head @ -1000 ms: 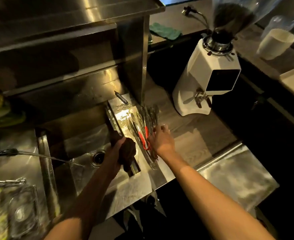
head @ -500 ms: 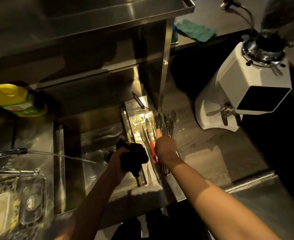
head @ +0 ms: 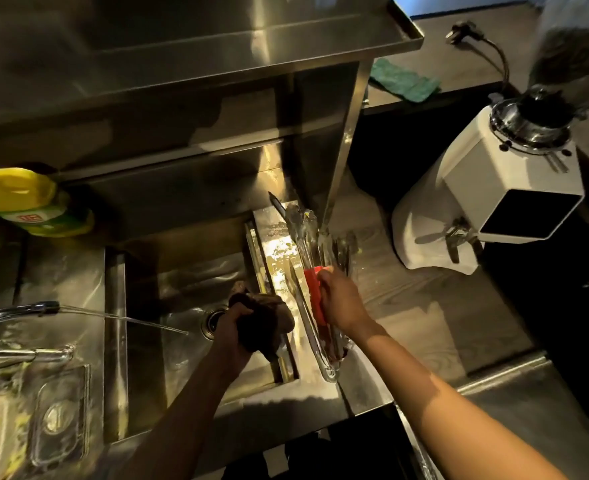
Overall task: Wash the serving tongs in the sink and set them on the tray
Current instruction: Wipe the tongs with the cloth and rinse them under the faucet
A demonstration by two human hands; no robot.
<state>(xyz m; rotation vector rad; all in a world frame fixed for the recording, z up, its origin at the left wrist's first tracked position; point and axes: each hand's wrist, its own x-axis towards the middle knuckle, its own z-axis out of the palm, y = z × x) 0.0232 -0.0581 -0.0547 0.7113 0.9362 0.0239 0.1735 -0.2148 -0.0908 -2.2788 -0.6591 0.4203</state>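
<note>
Head view: right hand grips red-handled steel tongs over clear glass tray, left hand grips dark cloth, probably; lift straight out.

dim, warm light from above, pooled on a grey wood-grain countertop. overhead, a brushed stainless-steel shelf with a raised lip, carried on a steel upright panel. at right, a white boxy coffee grinder standing on the countertop. behind it, a folded green cloth on a dark ledge. far left, a yellow-capped green plastic bottle against the steel back wall.
</note>
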